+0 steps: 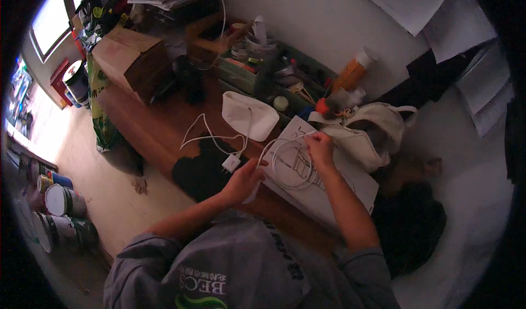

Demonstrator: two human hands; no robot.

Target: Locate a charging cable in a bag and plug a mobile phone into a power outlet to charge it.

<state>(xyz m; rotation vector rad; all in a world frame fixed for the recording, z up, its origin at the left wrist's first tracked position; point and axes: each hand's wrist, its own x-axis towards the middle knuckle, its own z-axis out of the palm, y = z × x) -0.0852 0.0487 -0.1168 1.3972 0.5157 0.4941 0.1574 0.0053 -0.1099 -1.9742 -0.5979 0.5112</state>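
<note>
My right hand (pixel 321 147) pinches a white cable (pixel 274 173) near one end, above a flat white box (pixel 357 179) with a line drawing printed on it. Loops of the cable hang between both hands over the box. My left hand (pixel 245 181) grips another stretch of it at the box's near left corner. A white plug-in charger (pixel 231 163) lies on a dark cloth-like patch (pixel 203 167), with a second white cable (pixel 207 136) curled beside it. Behind that cable rests a white pouch (pixel 250 115), its contents hidden.
A beige bag (pixel 370 134) slumps at the box's right edge. Behind stand a green organizer (pixel 238 71) full of small items, an orange canister (pixel 349 75) and a cardboard box (pixel 127 60). Paint buckets (pixel 63 200) stand on the floor at left. Paper sheets (pixel 411 4) hang on the wall.
</note>
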